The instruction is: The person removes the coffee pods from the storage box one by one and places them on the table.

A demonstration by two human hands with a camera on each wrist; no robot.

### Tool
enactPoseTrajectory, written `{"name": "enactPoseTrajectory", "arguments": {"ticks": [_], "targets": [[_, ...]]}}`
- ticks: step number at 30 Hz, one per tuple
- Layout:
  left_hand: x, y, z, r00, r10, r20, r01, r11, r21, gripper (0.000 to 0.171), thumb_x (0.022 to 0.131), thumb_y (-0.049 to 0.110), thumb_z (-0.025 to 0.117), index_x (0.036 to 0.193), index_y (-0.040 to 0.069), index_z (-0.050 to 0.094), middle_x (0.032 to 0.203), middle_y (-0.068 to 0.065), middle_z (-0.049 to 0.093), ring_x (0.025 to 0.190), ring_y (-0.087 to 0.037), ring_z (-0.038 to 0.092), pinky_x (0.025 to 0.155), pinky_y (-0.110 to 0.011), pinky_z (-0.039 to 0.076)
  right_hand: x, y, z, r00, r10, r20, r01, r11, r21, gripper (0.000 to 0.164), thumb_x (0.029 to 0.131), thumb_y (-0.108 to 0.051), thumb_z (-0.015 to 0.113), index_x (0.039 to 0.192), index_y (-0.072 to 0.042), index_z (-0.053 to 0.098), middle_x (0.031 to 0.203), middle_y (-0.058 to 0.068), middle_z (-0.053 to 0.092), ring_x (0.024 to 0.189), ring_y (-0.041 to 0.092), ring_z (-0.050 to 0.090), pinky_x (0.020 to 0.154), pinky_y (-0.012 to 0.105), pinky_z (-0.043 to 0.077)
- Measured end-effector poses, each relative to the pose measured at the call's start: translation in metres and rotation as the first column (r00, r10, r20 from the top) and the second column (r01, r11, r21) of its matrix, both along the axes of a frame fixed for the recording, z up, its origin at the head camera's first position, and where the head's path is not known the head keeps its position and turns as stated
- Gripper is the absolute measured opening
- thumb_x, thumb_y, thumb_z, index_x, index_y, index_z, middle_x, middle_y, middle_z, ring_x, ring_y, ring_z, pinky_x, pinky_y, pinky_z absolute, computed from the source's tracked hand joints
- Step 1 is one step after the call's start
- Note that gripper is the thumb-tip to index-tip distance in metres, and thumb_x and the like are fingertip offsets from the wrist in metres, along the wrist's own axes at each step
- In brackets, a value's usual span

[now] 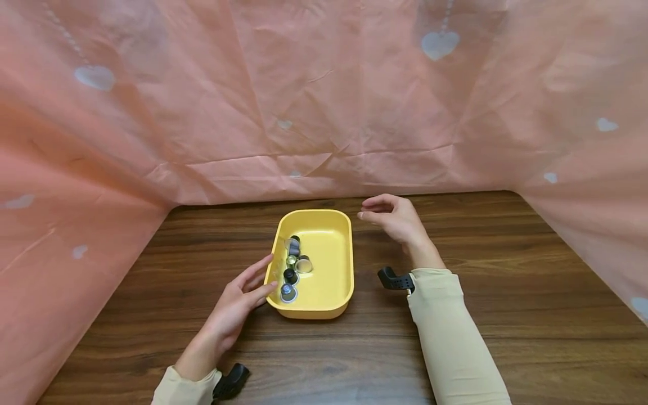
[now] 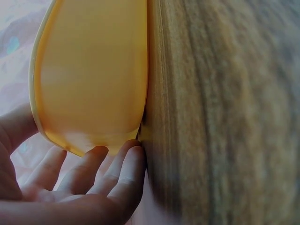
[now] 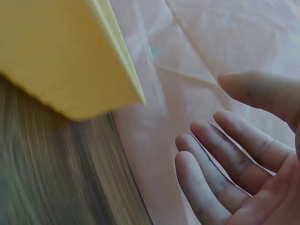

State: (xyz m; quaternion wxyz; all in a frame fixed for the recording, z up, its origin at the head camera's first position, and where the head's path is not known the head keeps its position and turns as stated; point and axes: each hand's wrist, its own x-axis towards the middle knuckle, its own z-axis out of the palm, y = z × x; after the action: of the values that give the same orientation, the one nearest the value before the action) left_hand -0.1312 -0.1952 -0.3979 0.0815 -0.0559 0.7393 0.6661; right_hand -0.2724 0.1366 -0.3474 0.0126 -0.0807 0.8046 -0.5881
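Note:
A yellow rectangular bin (image 1: 329,314) sits on the wooden table with several small coffee capsules (image 1: 288,292) gathered along its left side. Some capsules are dark, others pale or clear-looking. My left hand (image 1: 238,304) holds the bin's left wall, thumb over the rim and fingers against the outside; in the left wrist view its fingertips (image 2: 96,152) lie at the wall. To the right of the bin, my right hand (image 1: 397,219) hovers near the far right corner, fingers loosely bent and holding nothing. The right wrist view shows its fingers (image 3: 234,164) apart from the bin wall.
Pink cloth (image 1: 324,112) with pale hearts hangs behind the table and along both sides. Dark wood tabletop (image 1: 506,292) surrounds the bin. A black wrist mount (image 1: 395,279) juts out from the right sleeve, another (image 1: 232,382) from the left.

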Motion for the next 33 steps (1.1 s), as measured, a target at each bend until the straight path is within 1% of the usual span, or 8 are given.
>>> {"name": "enactPoseTrajectory", "arguments": {"ticks": [3, 6, 11, 17, 21, 26, 29, 33], "targets": [[0.001, 0.001, 0.0, 1.0, 0.008, 0.0, -0.008, 1.0, 0.0, 0.062, 0.106, 0.019, 0.07, 0.163, 0.026, 0.048, 0.168, -0.013, 0.048, 0.149, -0.027, 0.053, 0.11, -0.035, 0.054, -0.002, -0.012, -0.001, 1.0, 0.026, -0.001, -0.026, 0.999, -0.037, 0.036, 0.094, -0.018, 0.083, 0.125, -0.002, 0.074, 0.113, 0.008, 0.081, 0.096, 0.011, 0.074, 0.084, 0.022, 0.058], [0.002, 0.002, -0.001, 1.0, 0.013, -0.002, -0.013, 1.0, 0.006, 0.061, 0.106, 0.018, 0.07, 0.163, 0.026, 0.048, 0.167, -0.013, 0.049, 0.148, -0.027, 0.053, 0.109, -0.033, 0.055, -0.004, -0.024, 0.0, 0.998, 0.061, 0.003, -0.061, 0.997, -0.055, 0.036, 0.093, -0.017, 0.084, 0.124, -0.001, 0.074, 0.11, 0.009, 0.081, 0.092, 0.007, 0.073, 0.087, 0.025, 0.059], [0.005, 0.004, -0.002, 1.0, 0.02, -0.01, -0.02, 1.0, 0.018, 0.061, 0.106, 0.016, 0.069, 0.163, 0.025, 0.048, 0.167, -0.013, 0.05, 0.147, -0.026, 0.054, 0.105, -0.029, 0.055, -0.004, -0.04, 0.002, 0.995, 0.102, 0.014, -0.101, 0.993, -0.066, 0.038, 0.093, -0.019, 0.084, 0.125, -0.001, 0.074, 0.115, 0.011, 0.08, 0.092, 0.009, 0.072, 0.088, 0.032, 0.06], [0.008, 0.005, -0.003, 0.999, 0.031, -0.014, -0.031, 0.999, 0.013, 0.061, 0.106, 0.016, 0.07, 0.162, 0.025, 0.049, 0.166, -0.013, 0.05, 0.146, -0.026, 0.055, 0.107, -0.032, 0.055, -0.004, -0.058, 0.003, 0.992, 0.129, 0.012, -0.128, 0.989, -0.073, 0.035, 0.094, -0.018, 0.084, 0.123, -0.002, 0.075, 0.12, 0.014, 0.079, 0.094, 0.008, 0.073, 0.09, 0.03, 0.059], [0.007, 0.009, -0.004, 0.999, 0.042, -0.032, -0.041, 0.999, 0.022, 0.06, 0.105, 0.015, 0.07, 0.161, 0.025, 0.051, 0.164, -0.013, 0.053, 0.144, -0.027, 0.057, 0.107, -0.032, 0.055, -0.003, -0.066, 0.005, 0.99, 0.142, 0.0, -0.141, 0.987, -0.079, 0.034, 0.093, -0.018, 0.084, 0.122, -0.003, 0.076, 0.118, 0.013, 0.08, 0.093, 0.009, 0.073, 0.09, 0.031, 0.059], [0.007, 0.021, -0.011, 0.999, 0.028, -0.036, -0.027, 0.999, 0.038, 0.06, 0.104, 0.013, 0.071, 0.161, 0.024, 0.052, 0.162, -0.014, 0.055, 0.143, -0.027, 0.058, 0.107, -0.034, 0.055, -0.001, -0.067, -0.001, 0.99, 0.141, 0.023, -0.14, 0.989, -0.037, 0.034, 0.093, -0.016, 0.085, 0.122, -0.002, 0.076, 0.114, 0.014, 0.081, 0.094, 0.013, 0.074, 0.086, 0.029, 0.059], [0.006, 0.027, -0.014, 0.999, 0.02, -0.037, -0.018, 0.999, 0.04, 0.06, 0.104, 0.014, 0.071, 0.161, 0.022, 0.052, 0.162, -0.015, 0.055, 0.143, -0.028, 0.058, 0.108, -0.036, 0.056, -0.002, -0.067, -0.007, 0.992, 0.125, 0.033, -0.127, 0.991, 0.031, 0.034, 0.093, -0.018, 0.085, 0.122, -0.004, 0.076, 0.115, 0.013, 0.081, 0.099, 0.017, 0.075, 0.085, 0.026, 0.057], [0.004, 0.031, -0.014, 0.998, 0.026, -0.048, -0.024, 0.999, 0.042, 0.059, 0.104, 0.013, 0.071, 0.16, 0.022, 0.054, 0.16, -0.015, 0.057, 0.142, -0.028, 0.059, 0.107, -0.035, 0.056, -0.006, -0.071, -0.009, 0.993, 0.119, 0.023, -0.121, 0.986, 0.111, 0.039, 0.093, -0.023, 0.085, 0.125, -0.004, 0.075, 0.118, 0.012, 0.081, 0.106, 0.023, 0.075, 0.085, 0.026, 0.054]]}}
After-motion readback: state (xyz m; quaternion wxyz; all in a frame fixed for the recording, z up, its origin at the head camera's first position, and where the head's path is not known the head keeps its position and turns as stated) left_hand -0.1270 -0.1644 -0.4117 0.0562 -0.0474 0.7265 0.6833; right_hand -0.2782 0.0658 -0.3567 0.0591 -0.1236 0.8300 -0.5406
